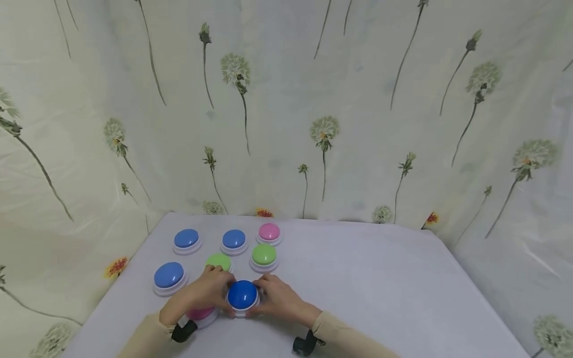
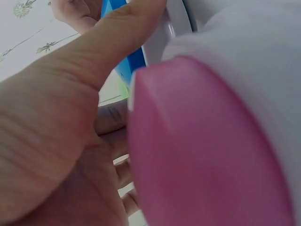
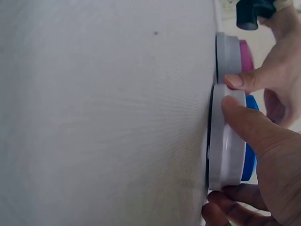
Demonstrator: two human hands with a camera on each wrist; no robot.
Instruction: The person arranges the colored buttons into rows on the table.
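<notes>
Both hands hold a dark blue dome push button (image 1: 242,294) by its round white base (image 3: 226,150), one hand on each side. My left hand (image 1: 208,291) has its thumb on the base's near side and its fingers around the left. On the other side, my right hand (image 1: 282,300) grips with the thumb in front and fingers behind. The right wrist view shows the base upright at the white tabletop; whether it touches is hard to tell. Under the left wrist sits a pink push button (image 2: 202,141), partly covered by that hand in the head view.
Behind the left hand stands a green button (image 1: 219,261), partly hidden. Farther back are another green button (image 1: 264,254), a pink one (image 1: 269,231) and blue ones (image 1: 234,238), (image 1: 186,238), (image 1: 168,274). A floral curtain (image 1: 277,124) hangs behind the white table (image 1: 380,288).
</notes>
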